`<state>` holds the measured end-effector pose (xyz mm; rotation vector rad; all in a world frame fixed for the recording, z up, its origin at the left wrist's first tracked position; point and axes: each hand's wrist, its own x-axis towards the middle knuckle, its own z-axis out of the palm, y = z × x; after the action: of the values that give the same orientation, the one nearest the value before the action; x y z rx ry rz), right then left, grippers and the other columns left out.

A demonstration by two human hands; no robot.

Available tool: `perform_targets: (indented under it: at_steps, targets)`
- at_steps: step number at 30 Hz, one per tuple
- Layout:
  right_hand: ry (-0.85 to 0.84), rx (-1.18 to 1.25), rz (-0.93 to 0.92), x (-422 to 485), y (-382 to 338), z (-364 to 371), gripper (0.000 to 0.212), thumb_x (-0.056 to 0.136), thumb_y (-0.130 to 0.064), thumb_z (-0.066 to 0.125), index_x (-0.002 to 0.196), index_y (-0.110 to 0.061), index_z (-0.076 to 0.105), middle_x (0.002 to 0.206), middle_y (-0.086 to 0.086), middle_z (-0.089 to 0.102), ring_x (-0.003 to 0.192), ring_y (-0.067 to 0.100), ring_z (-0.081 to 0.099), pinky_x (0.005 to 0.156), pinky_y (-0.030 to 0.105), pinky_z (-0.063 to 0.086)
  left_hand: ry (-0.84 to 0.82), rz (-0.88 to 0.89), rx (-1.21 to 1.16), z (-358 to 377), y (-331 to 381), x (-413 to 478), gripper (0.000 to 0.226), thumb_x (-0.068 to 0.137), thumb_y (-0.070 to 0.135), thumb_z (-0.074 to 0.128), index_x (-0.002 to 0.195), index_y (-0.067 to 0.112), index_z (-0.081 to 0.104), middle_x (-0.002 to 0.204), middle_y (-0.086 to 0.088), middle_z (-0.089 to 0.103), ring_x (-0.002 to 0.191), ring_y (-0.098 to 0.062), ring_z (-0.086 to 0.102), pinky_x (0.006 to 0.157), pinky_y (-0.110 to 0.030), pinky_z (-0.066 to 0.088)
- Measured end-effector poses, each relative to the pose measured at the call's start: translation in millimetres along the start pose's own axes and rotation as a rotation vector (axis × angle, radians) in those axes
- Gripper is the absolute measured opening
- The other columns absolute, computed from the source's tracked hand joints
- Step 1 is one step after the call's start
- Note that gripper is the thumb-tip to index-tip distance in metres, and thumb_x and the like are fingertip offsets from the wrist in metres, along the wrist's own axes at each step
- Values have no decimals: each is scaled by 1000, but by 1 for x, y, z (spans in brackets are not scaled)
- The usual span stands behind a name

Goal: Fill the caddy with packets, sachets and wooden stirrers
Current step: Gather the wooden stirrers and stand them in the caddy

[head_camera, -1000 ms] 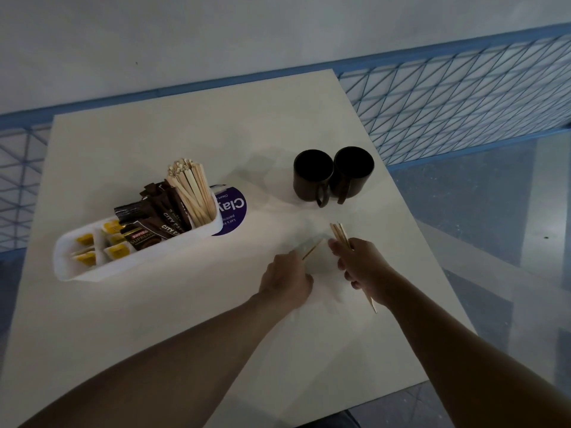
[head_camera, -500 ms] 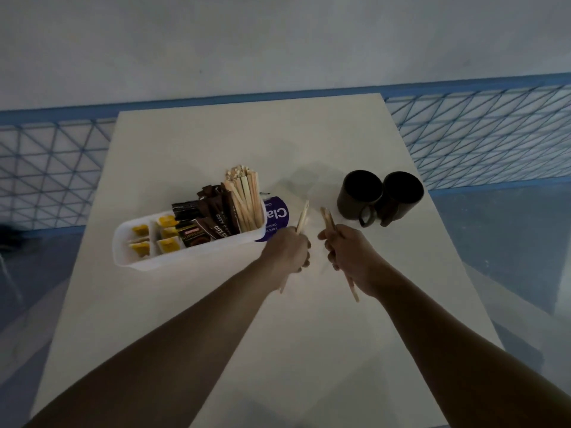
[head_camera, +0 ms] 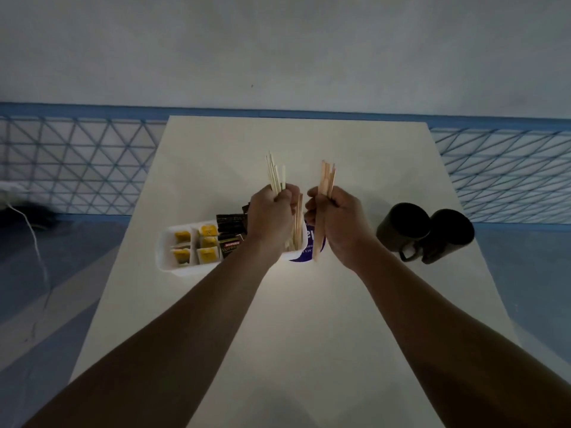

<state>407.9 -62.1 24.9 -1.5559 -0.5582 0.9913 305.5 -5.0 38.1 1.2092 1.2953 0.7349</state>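
A white caddy (head_camera: pixel 167 257) stands on the pale table (head_camera: pixel 309 319), holding yellow sachets (head_camera: pixel 207 254) on its left and dark brown packets (head_camera: pixel 230 225) in the middle. My left hand (head_camera: pixel 272 216) hovers over the caddy's right end and grips a bundle of wooden stirrers (head_camera: pixel 276 176) that point upward. More stirrers (head_camera: pixel 298 223) stand in the caddy just under that hand. My right hand (head_camera: pixel 338 219) is beside it, gripping a second bundle of stirrers (head_camera: pixel 327 179), also upright.
Two dark mugs (head_camera: pixel 425 233) stand side by side near the table's right edge. A purple round label (head_camera: pixel 310 245) shows behind the caddy's right end. A blue wire-mesh railing (head_camera: pixel 77 168) runs behind the table against a grey wall.
Both hands rose from the table's right side and moved over the caddy's right end, each carrying stirrers. The view swung so the caddy now sits under the hands.
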Motion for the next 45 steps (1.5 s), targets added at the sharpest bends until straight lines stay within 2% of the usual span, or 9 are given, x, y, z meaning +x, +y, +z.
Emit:
perform_targets:
  at_steps: [4,13,19,24,29,32,36,38,45]
  targets:
    - [22,13,-84,10,-4,14,24,103,-5,42,104,-6,66,84,12,65,76,19,64,80,34,57,59,77,17,1,-5,4,21,97,13,48,93,19,68,80,0,66,75,-14,61,81,-40,55]
    - [42,4,-114,21,14,27,23,100,0,46,107,-5,68,97,16,74,93,24,73,92,45,58,104,79,83,9,-32,7,14,97,15,54,100,12,67,91,0,70,88,-16,67,85,-39,56]
    - [24,-83,-29,18,35,27,27,98,-1,51,111,-11,73,101,4,76,97,18,72,92,44,58,134,108,221,11,-39,1,7,92,20,63,96,15,63,88,8,61,75,1,54,63,-13,39]
    - [22,-318,-80,18,36,19,21,95,-7,53,98,-16,72,82,2,73,80,28,70,76,51,60,137,129,197,9,-34,1,19,91,16,60,109,18,65,94,13,61,88,-4,57,83,-28,51]
    - [20,-613,-149,18,33,17,21,93,-9,54,105,-16,70,94,0,72,86,19,67,73,29,55,106,165,276,1,-19,5,38,88,15,61,125,17,60,116,4,65,106,-11,61,94,-34,53]
    - [26,-708,-195,20,31,16,25,95,-8,55,113,-16,69,106,2,69,82,11,59,66,7,38,77,232,357,-8,-10,7,39,88,18,66,126,14,60,115,1,65,104,-13,61,92,-31,53]
    - [31,-771,-284,20,27,13,26,95,-9,58,119,-14,66,111,3,69,77,4,56,61,-1,36,42,294,513,-22,-10,13,33,87,16,68,120,11,65,108,-3,69,98,-14,65,81,-21,51]
    - [40,-775,-302,20,25,13,30,95,-14,62,126,-13,61,113,4,69,86,7,60,66,1,36,44,290,597,-27,-12,18,40,87,12,70,126,12,62,114,-4,67,103,-15,63,73,-12,42]
    - [-37,-906,-429,27,24,12,79,92,-2,63,156,-26,23,140,14,51,115,27,59,91,36,51,-96,238,785,-30,-6,32,55,90,15,66,140,6,45,133,-11,57,120,-25,54,83,-22,38]
